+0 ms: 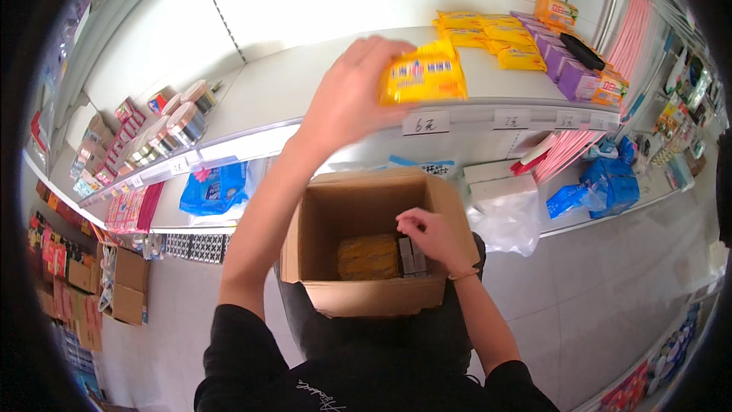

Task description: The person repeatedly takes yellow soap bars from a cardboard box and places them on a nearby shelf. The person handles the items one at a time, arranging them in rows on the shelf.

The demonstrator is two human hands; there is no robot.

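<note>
Raised over the front of the white shelf [286, 91], my left hand [354, 88] is closed on a yellow soap packet [424, 75]. In front of me an open cardboard box [366, 297] rests at my lap. My right hand [435, 236] hangs over the box's right side, its fingers curled in; whether anything is between them is hidden. Inside the box lie yellow soap packets [368, 257] and, beside them, small grey-white boxes [412, 258]. More yellow soap packets [518, 55] stand in rows toward the shelf's right end.
Purple boxes [577, 80] and orange packets [608, 88] line the shelf's right end. Round tins [186, 123] stand on its left. The lower shelf holds blue packages [217, 187], a clear plastic bag [507, 221] and pink-handled items [560, 154]. Another carton [126, 282] sits on the floor at left.
</note>
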